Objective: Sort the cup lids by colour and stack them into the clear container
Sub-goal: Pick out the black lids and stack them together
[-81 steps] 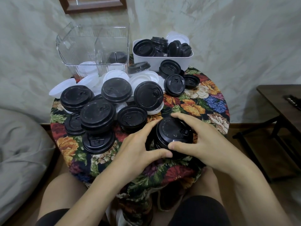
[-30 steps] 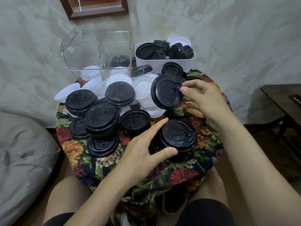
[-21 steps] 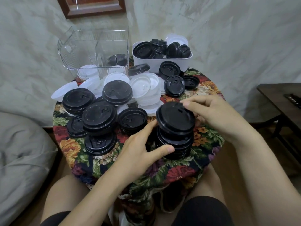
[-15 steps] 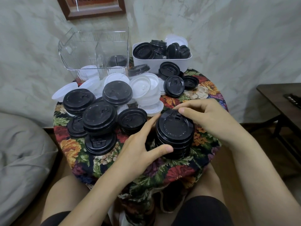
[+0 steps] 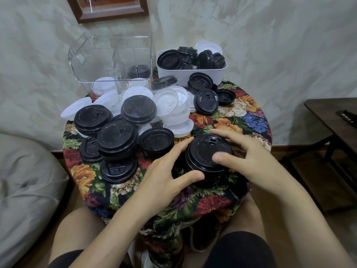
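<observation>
A stack of black lids (image 5: 201, 153) stands on the near part of the floral table (image 5: 251, 117). My left hand (image 5: 162, 176) grips its left side, thumb at the front and index finger behind. My right hand (image 5: 251, 159) holds the right side, with its thumb on the top lid and its fingers round the far rim. The clear container (image 5: 112, 60) stands at the back left, with white lids in its left section and black lids (image 5: 138, 71) in its right one. Loose white lids (image 5: 172, 107) and several black lid stacks (image 5: 117, 138) cover the table's left and middle.
A white bin (image 5: 193, 73) full of black lids, with white ones behind, stands at the back right against the wall. More black lids (image 5: 206, 101) lie in front of it. A grey cushion (image 5: 25, 186) sits at the left, a dark side table (image 5: 336, 117) at the right.
My right hand fetched a black lid from the middle of the table and set it on the near stack. Its thumb now lies on top. My left hand stayed on the stack.
</observation>
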Motion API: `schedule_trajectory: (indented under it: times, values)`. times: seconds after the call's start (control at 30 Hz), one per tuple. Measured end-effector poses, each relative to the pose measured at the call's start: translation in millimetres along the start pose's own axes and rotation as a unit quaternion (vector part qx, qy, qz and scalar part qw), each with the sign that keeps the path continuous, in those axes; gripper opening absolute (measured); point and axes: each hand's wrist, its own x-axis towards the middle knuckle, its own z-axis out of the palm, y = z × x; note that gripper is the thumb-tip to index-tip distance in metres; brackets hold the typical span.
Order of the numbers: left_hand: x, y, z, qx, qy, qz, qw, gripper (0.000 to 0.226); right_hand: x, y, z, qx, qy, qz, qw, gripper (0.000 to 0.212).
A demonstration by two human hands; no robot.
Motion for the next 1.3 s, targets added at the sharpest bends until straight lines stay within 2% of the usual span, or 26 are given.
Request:
schedule_trajectory:
  times: [0.07, 0.13, 0.4, 0.53, 0.7, 0.87, 1.2, 1.3]
  values:
    - [0, -1, 0, 0.001, -0.001, -0.001, 1.000, 0.077, -5, 3, 0, 0.021, -0.030, 0.009, 0.999, 0.078]
    - [1, -1, 0, 0.001, -0.001, -0.003, 1.000, 0.079, -6, 6, 2, 0.035, -0.031, 0.008, 0.999, 0.083]
    - [-1, -1, -1, 0.000, -0.002, 0.001, 1.000, 0.084, -3, 0, 2, 0.003, -0.051, 0.018, 0.999, 0.084]
    - [-1, -1, -1, 0.001, -0.005, 0.008, 1.000, 0.078, -1, 0, 0, -0.001, -0.055, 0.015, 0.998, 0.075]
    - [-1, -1, -1, -0.015, 0.005, 0.007, 1.000, 0.066, -1, 2, 1, -0.006, -0.062, 0.017, 0.998, 0.081]
    - [-1, -2, 0, -0.022, -0.003, 0.005, 1.000, 0.068, -4, 5, 8, 0.011, -0.051, 0.007, 0.999, 0.091]
    - [-4, -4, -2, 0.025, -0.028, 0.000, 0.999, 0.073, -9, 6, 15, 0.023, -0.041, 0.014, 0.999, 0.079]
    - [-4, -2, -1, 0.041, -0.028, 0.003, 0.999, 0.072, -14, 10, 16, 0.027, -0.014, 0.010, 0.999, 0.083]
